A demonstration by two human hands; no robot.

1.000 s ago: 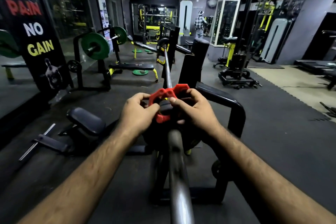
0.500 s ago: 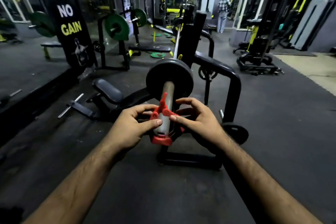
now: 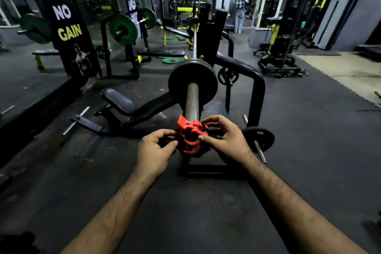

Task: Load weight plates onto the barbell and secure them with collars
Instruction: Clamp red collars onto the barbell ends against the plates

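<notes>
A red plastic clamp collar [image 3: 192, 137] sits around the near end of the bare steel barbell sleeve [image 3: 192, 100], whose long axis runs straight away from the person toward a black round weight plate [image 3: 192, 86] already seated farther up the bar. A clear stretch of sleeve separates collar and plate, so the two are well apart. The left hand [image 3: 155, 150] pinches the collar's left edge between thumb and fingertips, and the right hand [image 3: 226, 141] closes on its right side, fingers curled over the top near the raised red lever. Both hands are equally near, one on each flank of the bar, which passes between them. The collar's ring is roughly square to the sleeve, though its far side is hidden by the fingers. The coming move appears to turn on that gap: the collar would need to travel along the bar's axis, directly away from the person, until it touches the plate, and then the lever would be pressed down. A smaller black plate [image 3: 258, 138] hangs on a storage peg of the black bench frame [image 3: 255, 93], just right of the right hand.
</notes>
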